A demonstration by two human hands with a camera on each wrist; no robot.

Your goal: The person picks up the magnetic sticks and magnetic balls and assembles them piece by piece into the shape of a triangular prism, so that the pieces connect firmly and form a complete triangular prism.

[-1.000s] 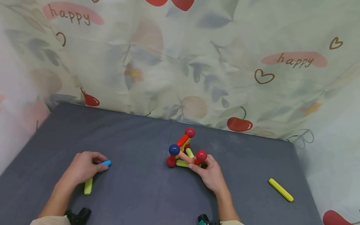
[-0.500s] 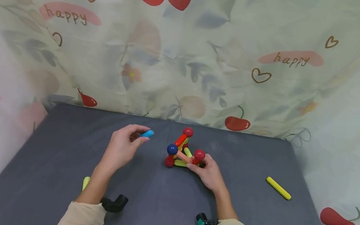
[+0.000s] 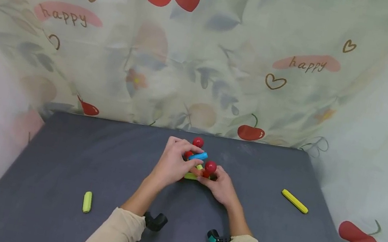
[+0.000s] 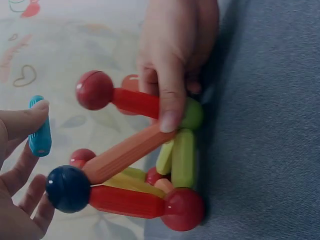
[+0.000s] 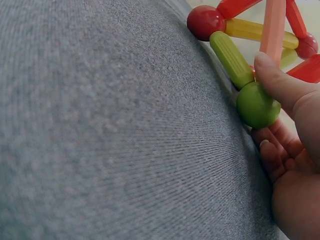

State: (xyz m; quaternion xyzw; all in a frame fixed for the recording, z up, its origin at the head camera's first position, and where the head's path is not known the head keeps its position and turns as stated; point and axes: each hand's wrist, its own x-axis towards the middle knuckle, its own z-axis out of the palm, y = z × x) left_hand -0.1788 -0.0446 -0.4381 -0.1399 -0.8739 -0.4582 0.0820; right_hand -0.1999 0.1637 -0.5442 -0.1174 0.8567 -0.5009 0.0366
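A stick-and-ball structure (image 3: 198,166) of red, orange, yellow and lime sticks stands on the grey table (image 3: 55,157). A red ball (image 3: 197,142) is at its top, and a navy ball (image 4: 67,188) sits at one corner. My left hand (image 3: 190,153) pinches a short blue stick (image 3: 198,156) just above the structure; in the left wrist view the blue stick (image 4: 40,132) is still apart from the red ball (image 4: 94,90). My right hand (image 3: 208,178) grips the structure's near right corner, thumb and fingers around the green ball (image 5: 257,105).
A long yellow stick (image 3: 294,201) lies on the table to the right. A short lime stick (image 3: 87,201) lies at the front left. A patterned cloth (image 3: 206,54) hangs right behind the table and along both sides.
My left hand lifted the blue stick from the table's front left and carried it right to the structure. The lime stick stayed behind. My right hand kept its hold.
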